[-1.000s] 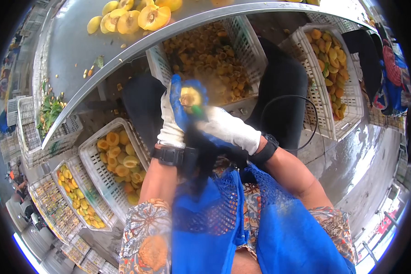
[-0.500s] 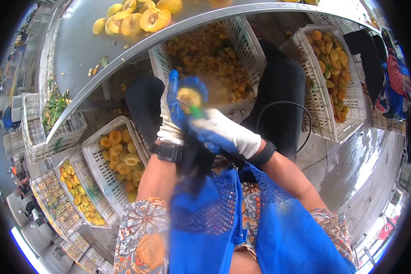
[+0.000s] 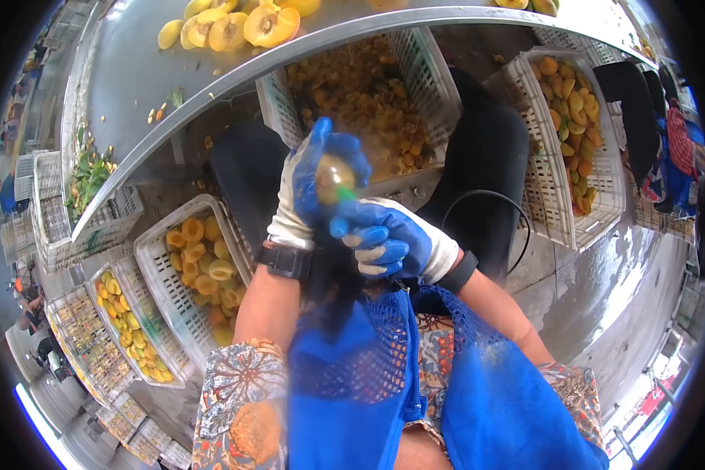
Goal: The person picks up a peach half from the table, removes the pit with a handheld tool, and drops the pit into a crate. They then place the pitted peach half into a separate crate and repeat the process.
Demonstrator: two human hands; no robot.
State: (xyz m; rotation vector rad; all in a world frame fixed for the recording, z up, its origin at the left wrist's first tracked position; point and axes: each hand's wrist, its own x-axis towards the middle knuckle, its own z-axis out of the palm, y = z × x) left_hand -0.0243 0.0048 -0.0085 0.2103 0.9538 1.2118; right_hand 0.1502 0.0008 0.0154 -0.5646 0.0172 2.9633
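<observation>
My left hand (image 3: 309, 176), in a blue-and-white coated glove, is cupped around a yellow peach half (image 3: 334, 174). A tool with a green part (image 3: 345, 193) is gripped in my right hand (image 3: 403, 239), gloved the same way. Its green end touches or lies just in front of the fruit; the working tip cannot be made out. Both hands are close together above my lap, on the near side of a white crate (image 3: 439, 78) that holds fruit scraps. Motion smears the fruit slightly.
A metal table (image 3: 137, 86) curves across the top, with cut peach halves (image 3: 227, 30) on it. Crates of peaches stand left (image 3: 153, 270) and right (image 3: 536, 184). Leaves (image 3: 92, 176) lie at the table's left end. Another person's sleeve (image 3: 681, 141) shows at far right.
My right hand has rolled, so its blue fingers now show instead of the white glove back. The fruit in my left hand has turned, and its cut face shows less.
</observation>
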